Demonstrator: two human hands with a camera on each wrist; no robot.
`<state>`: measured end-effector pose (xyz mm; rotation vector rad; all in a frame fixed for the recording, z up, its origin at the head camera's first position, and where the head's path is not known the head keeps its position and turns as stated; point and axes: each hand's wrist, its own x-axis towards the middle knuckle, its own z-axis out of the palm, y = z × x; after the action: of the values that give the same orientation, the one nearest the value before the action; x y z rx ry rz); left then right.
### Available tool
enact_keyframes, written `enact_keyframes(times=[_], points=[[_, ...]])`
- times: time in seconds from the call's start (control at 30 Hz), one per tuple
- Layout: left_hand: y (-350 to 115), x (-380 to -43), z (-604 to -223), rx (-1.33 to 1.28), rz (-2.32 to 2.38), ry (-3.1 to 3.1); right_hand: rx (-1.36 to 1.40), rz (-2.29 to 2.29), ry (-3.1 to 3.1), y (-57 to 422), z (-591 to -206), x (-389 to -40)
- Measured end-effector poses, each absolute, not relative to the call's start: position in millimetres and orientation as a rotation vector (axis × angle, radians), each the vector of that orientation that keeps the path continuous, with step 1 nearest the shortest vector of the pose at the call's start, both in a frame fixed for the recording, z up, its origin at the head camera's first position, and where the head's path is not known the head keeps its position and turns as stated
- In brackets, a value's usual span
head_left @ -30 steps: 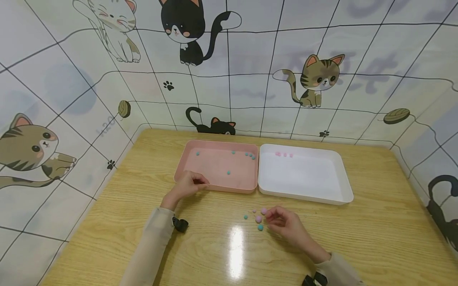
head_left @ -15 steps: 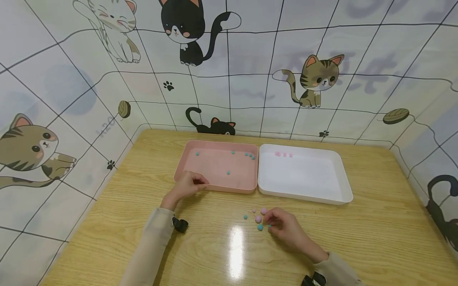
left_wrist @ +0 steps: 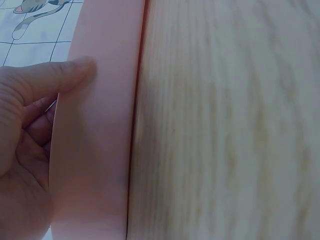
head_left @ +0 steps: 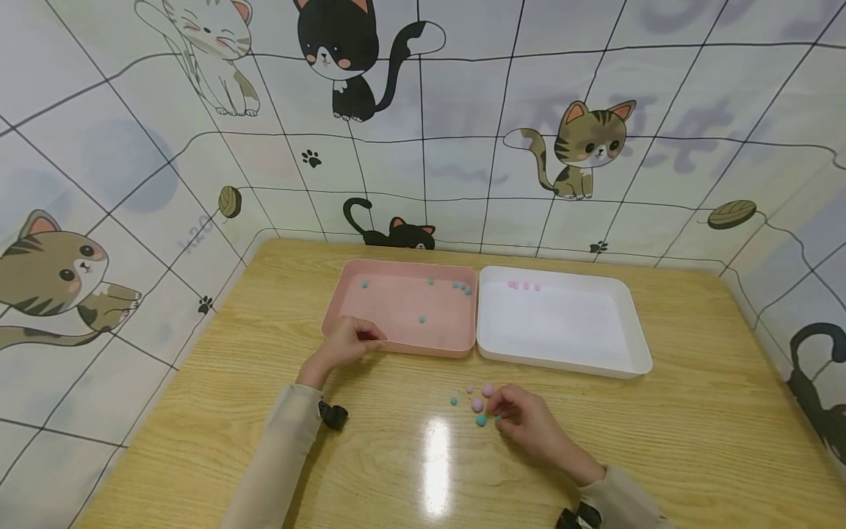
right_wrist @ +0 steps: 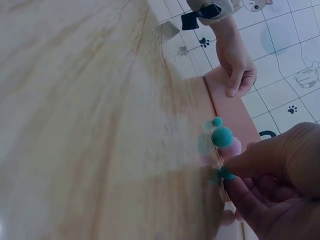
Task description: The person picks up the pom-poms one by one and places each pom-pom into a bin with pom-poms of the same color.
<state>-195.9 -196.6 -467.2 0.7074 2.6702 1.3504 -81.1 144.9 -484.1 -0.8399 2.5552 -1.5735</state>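
Note:
My left hand (head_left: 350,342) holds the front wall of the pink tray (head_left: 429,351), thumb outside and fingers inside, as the left wrist view shows. On the table in front of the trays, my right hand (head_left: 529,419) pinches a small teal ball (right_wrist: 227,173) between thumb and finger, close to the tabletop. Beside those fingertips lie a larger teal ball (head_left: 481,420), a smaller teal ball (head_left: 453,401), and a few pinkish-purple balls, among them one lilac ball (head_left: 477,405). Several small teal balls lie inside the pink tray, one teal ball (head_left: 422,319) near its middle.
A white tray (head_left: 562,323) stands right against the pink tray, with several small pink pieces (head_left: 526,286) near its back wall. Both sit on a wooden table (head_left: 370,455). A cat-patterned tiled backdrop (head_left: 463,169) rises behind and at the sides.
My right hand has dipped slightly, and a teal ball now shows at its fingertips; it has barely moved in the last half second. The left hand stays put on the tray.

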Motion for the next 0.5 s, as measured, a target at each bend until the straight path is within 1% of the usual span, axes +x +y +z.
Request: enact_keyframes(times=[0.27,0.33,0.5], points=[[-197.0,-196.3,-467.5,0.715,1.353,2.672,-0.839,-1.612,2.531,143.7,-483.5,-80.4],[-197.0,-196.3,-467.3,0.715,1.35,2.674,-0.841,-1.608,2.541,140.9,-475.7,-78.6],[-196.7,-196.3,-466.9,0.719,1.346,2.675,-0.83,-1.576,2.581,140.2,-470.6,-79.7]])
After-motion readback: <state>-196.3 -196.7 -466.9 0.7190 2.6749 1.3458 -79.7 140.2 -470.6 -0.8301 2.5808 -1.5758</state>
